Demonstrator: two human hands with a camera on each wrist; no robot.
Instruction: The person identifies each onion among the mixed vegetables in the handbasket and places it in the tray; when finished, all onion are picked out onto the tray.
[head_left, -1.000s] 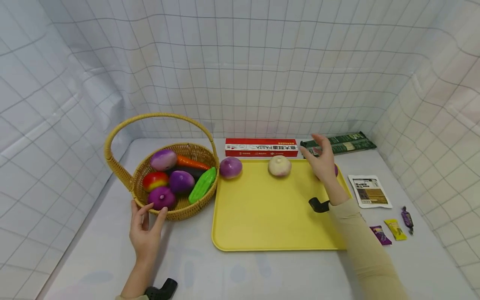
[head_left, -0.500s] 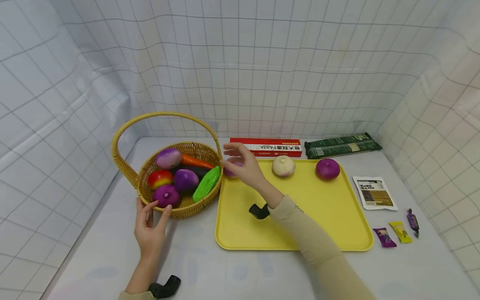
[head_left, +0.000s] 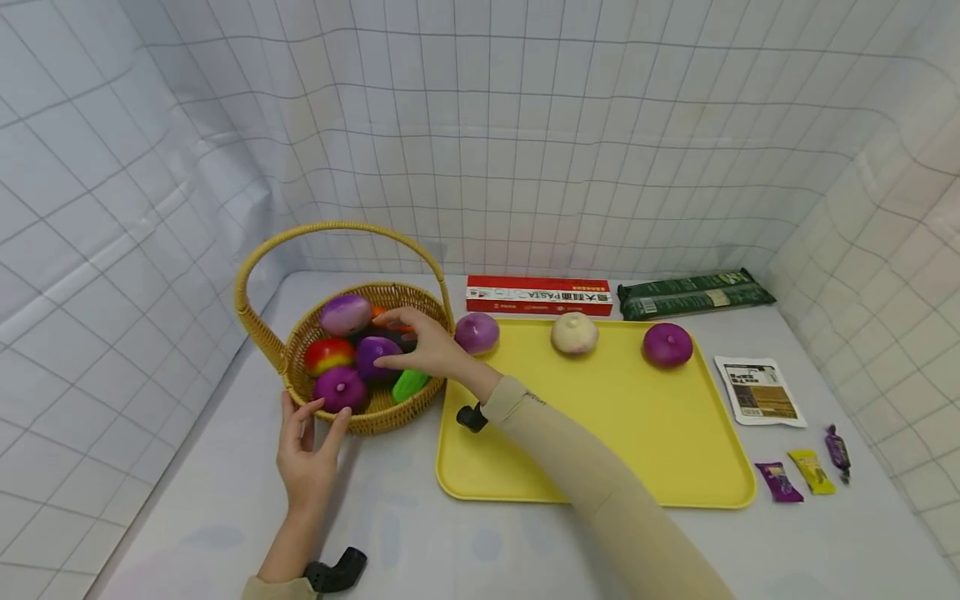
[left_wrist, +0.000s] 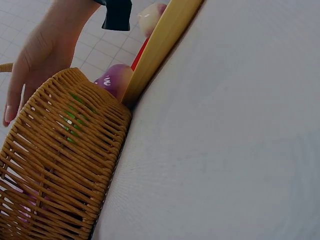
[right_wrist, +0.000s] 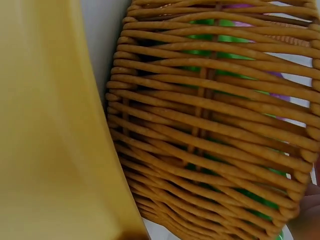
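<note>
Wicker basket (head_left: 386, 423) stands at about nine o'clock from the middle of the yellow tray (head_left: 637, 396), arched handle (head_left: 333, 226) upright. Right hand (head_left: 431, 346) is over the basket, thumb and forefinger wide apart by a smooth purple vegetable (head_left: 369, 354) near the basket's middle; whether the thumb touches it cannot be told, and the remaining fingers overlap. That hand hides most of an orange vegetable (head_left: 378, 312) at the basket's one o'clock, part of a dark vegetable (head_left: 393, 338) at two, and the upper end of a green vegetable (head_left: 408, 386) at four.

Left hand (head_left: 307, 462) touches the rim at about seven o'clock, thumb and forefinger spread along it; its other fingers are partly masked, so whether they curl round the rim cannot be told. Just inside lies a purple vegetable with a nub (head_left: 341, 389), its lower edge cut off by the rim.

In the left wrist view, the weave leaves only slivers of green and purple. In the right wrist view, a blurred part of a hand shows at four o'clock, too little to say whose.

The sleeve (head_left: 600, 479) covers some of the tray's near edge around seven o'clock. Small print on the white packet (head_left: 760, 392), at three o'clock, is illegible.
</note>
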